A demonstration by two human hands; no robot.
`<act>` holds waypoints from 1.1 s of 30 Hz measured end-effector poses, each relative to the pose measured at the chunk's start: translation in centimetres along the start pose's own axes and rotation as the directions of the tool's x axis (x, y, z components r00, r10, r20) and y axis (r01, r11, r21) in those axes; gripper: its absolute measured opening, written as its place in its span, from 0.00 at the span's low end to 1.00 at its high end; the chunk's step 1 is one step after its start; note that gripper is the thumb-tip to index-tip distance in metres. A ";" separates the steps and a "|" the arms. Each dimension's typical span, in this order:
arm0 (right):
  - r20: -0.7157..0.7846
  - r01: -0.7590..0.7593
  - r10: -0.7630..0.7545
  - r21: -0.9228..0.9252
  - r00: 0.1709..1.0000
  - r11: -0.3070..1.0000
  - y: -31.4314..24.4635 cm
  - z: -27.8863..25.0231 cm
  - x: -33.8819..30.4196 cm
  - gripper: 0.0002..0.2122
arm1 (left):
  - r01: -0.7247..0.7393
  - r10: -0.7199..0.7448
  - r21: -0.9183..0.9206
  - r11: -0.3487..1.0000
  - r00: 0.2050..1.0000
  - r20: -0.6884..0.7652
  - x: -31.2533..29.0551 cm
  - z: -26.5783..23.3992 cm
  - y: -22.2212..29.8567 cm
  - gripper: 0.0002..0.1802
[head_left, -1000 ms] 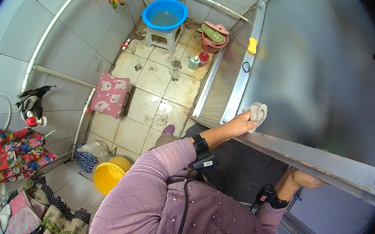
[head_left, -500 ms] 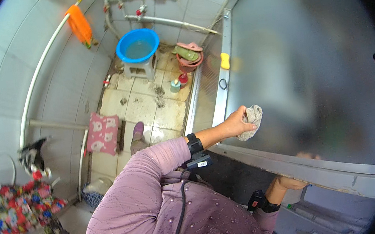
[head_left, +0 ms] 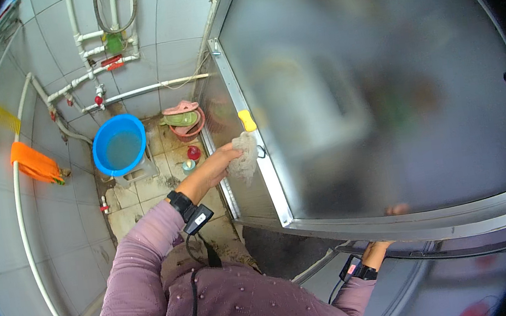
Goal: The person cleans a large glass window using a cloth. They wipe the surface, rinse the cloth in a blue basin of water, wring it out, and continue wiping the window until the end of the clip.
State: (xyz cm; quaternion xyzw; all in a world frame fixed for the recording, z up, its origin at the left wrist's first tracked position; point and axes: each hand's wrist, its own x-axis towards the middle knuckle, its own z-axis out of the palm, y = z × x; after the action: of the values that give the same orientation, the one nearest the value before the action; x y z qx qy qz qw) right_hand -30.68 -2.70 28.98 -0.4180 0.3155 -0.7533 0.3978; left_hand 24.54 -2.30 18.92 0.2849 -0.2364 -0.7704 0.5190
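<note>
My left hand [head_left: 216, 164], its arm stretched forward, is closed on a damp-looking grey cloth [head_left: 242, 162]. The cloth hangs against the aluminium frame [head_left: 276, 188] of a frosted glass door. Just above it, a yellow handle-like piece [head_left: 247, 120] is fixed on the frame, and a black loop [head_left: 261, 151] shows at the cloth's edge. At lower right my right hand [head_left: 376, 252] grips the lower metal rail [head_left: 436, 229] of the door. Its fingertips are mostly hidden behind the rail and show only as a blur through the frosted pane [head_left: 336, 117].
A blue basin [head_left: 119, 145] of water sits on a grey stool [head_left: 136, 173] by the tiled wall. Nearby are a red basket [head_left: 190, 129] with slippers and two small bottles [head_left: 194, 153]. White pipes [head_left: 133, 93] line the walls; an orange cloth [head_left: 36, 162] hangs on one.
My left hand has brought the cloth from over the frosted pane to the door's upright frame. The cloth now hangs looser. My right hand keeps to the lower rail while the view has shifted.
</note>
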 end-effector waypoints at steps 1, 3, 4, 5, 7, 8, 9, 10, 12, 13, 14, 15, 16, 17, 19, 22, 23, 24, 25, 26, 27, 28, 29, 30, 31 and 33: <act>-0.114 -0.006 -0.003 -0.086 0.994 0.996 0.3 -0.8 -0.1 0.16 | 0.011 -0.013 -0.035 0.999 0.999 -0.047 0.1 -1.0 0.2 0.19; -0.225 -0.023 -0.018 -0.180 0.974 0.983 0.3 -2.0 0.0 0.16 | 0.035 -0.047 -0.114 0.993 0.993 -0.104 0.6 -2.2 0.1 0.18; -0.256 -0.032 -0.025 -0.218 0.966 0.976 0.3 -2.4 0.0 0.16 | -0.016 0.001 -0.178 0.984 0.997 -0.083 1.2 -2.7 0.1 0.19; -0.281 -0.045 -0.025 -0.242 0.959 0.969 0.3 -2.7 0.1 0.16 | -0.053 0.037 -0.174 0.983 0.995 -0.092 1.8 -3.2 0.1 0.18; -0.318 -0.064 -0.028 -0.274 0.948 0.959 0.2 -3.2 0.0 0.15 | -0.095 0.074 -0.196 0.976 0.991 -0.109 2.6 -3.8 0.0 0.18; -0.335 -0.072 -0.031 -0.290 0.942 0.954 0.3 -3.5 -0.2 0.15 | -0.065 0.041 -0.223 0.973 0.993 -0.114 2.8 -4.1 0.1 0.19; -0.353 -0.084 -0.029 -0.301 0.935 0.950 0.3 -3.8 -0.5 0.15 | -0.024 0.001 -0.267 0.963 0.996 -0.086 2.9 -4.4 0.2 0.19; -0.369 -0.089 -0.034 -0.312 0.929 0.946 0.3 -4.2 -0.9 0.15 | 0.028 -0.044 -0.313 0.949 0.998 -0.046 3.0 -4.5 0.5 0.20; -0.407 -0.105 -0.044 -0.336 0.912 0.936 0.1 -5.4 -2.1 0.15 | 0.083 -0.099 -0.355 0.931 0.995 -0.025 2.9 -4.7 1.2 0.22; -0.424 -0.117 -0.045 -0.348 0.904 0.930 -0.1 -6.2 -2.8 0.15 | 0.043 -0.044 -0.347 0.937 0.999 0.006 2.9 -4.7 1.6 0.23; -0.441 -0.120 -0.057 -0.364 0.896 0.924 -0.6 -6.9 -3.7 0.15 | 0.016 -0.025 -0.330 0.944 0.999 -0.023 2.9 -4.8 2.2 0.23; -0.462 -0.136 -0.057 -0.374 0.885 0.917 -0.8 -7.7 -4.4 0.15 | -0.015 0.021 -0.335 0.942 1.000 0.015 2.9 -5.0 2.7 0.24; -0.486 -0.150 -0.067 -0.393 0.871 0.907 -1.3 -8.5 -5.3 0.15 | -0.026 0.005 -0.279 0.960 0.997 -0.074 3.1 -5.4 3.4 0.25; -0.505 -0.169 -0.073 -0.416 0.860 0.893 -1.7 -9.2 -6.2 0.15 | -0.058 0.030 -0.200 0.978 0.990 -0.141 3.1 -6.0 4.1 0.25; -0.549 -0.212 -0.094 -0.468 0.831 0.858 -2.9 -10.6 -8.2 0.15 | 0.008 -0.042 -0.171 0.985 0.979 -0.197 3.4 -7.8 5.6 0.24; -0.597 -0.257 -0.122 -0.508 0.793 0.822 -4.4 -12.1 -10.7 0.14 | -0.008 -0.033 -0.160 0.987 0.967 -0.254 3.5 -11.4 7.1 0.25; -0.609 -0.265 -0.135 -0.520 0.781 0.812 -4.8 -12.5 -11.1 0.14 | -0.014 -0.029 -0.144 0.990 0.955 -0.295 3.5 -12.7 7.8 0.25; -0.624 -0.279 -0.139 -0.523 0.769 0.805 -5.2 -13.0 -11.8 0.14 | -0.004 -0.048 -0.167 0.986 0.951 -0.305 3.2 -13.9 8.2 0.24; -0.636 -0.288 -0.151 -0.533 0.757 0.796 -5.7 -13.3 -12.3 0.14 | 0.017 -0.068 -0.132 0.991 0.918 -0.392 2.8 -15.1 9.0 0.24; -0.645 -0.301 -0.167 -0.549 0.746 0.780 -6.2 -13.6 -12.7 0.14 | -0.018 -0.037 -0.130 0.991 0.913 -0.405 2.6 -16.1 9.4 0.24; -0.658 -0.315 -0.172 -0.553 0.734 0.771 -6.5 -14.0 -13.1 0.14 | -0.062 0.009 -0.137 0.989 0.934 -0.358 2.3 -16.9 9.7 0.24; -0.663 -0.324 -0.182 -0.564 0.726 0.759 -6.8 -14.2 -13.5 0.14 | -0.035 -0.014 -0.105 0.994 0.902 -0.431 2.1 -17.7 10.2 0.23; -0.669 -0.336 -0.190 -0.573 0.718 0.747 -7.1 -14.5 -13.8 0.14 | -0.017 -0.025 -0.081 0.997 0.874 -0.486 1.8 -18.5 10.6 0.23; -0.675 -0.348 -0.195 -0.579 0.711 0.737 -7.4 -14.6 -14.1 0.14 | -0.017 -0.020 -0.067 0.998 0.856 -0.516 1.6 -19.1 10.7 0.23; -0.684 -0.360 -0.198 -0.581 0.703 0.730 -7.5 -14.9 -14.5 0.14 | -0.018 -0.013 -0.056 0.998 0.862 -0.506 1.5 -19.7 10.6 0.24; -0.697 -0.374 -0.213 -0.586 0.685 0.719 -7.8 -15.0 -15.1 0.14 | -0.015 -0.008 -0.038 0.999 0.846 -0.533 1.3 -20.9 10.5 0.24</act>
State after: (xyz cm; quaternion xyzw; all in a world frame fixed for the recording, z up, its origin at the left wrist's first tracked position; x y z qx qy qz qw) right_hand -41.51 16.23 22.78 -0.1866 0.7217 -0.6605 0.0901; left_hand 45.41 -8.60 10.41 0.4764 -0.0682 -0.6649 0.5712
